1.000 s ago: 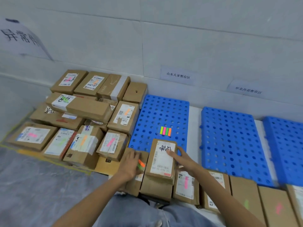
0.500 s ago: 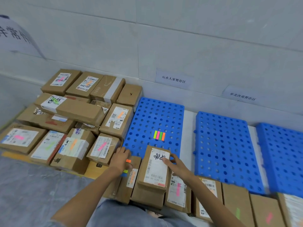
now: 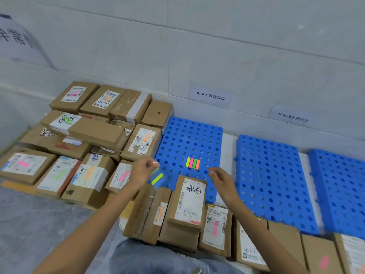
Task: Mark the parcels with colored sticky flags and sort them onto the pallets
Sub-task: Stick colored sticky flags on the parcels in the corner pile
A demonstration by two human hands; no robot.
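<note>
Parcels (image 3: pixel 94 131) beside blue pallet (image 3: pixel 189 139), flag pad (image 3: pixel 193 163) atop

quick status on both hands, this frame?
Left hand: pinching a yellow-green sticky flag.
Right hand: open, fingers relaxed, holding nothing.

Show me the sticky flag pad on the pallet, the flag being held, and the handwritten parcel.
sticky flag pad (image 3: pixel 191 163), head view, on its pink strip.
held flag (image 3: pixel 157 178), head view, on its yellow-green stripe.
handwritten parcel (image 3: pixel 190 202), head view, on its white label.
</note>
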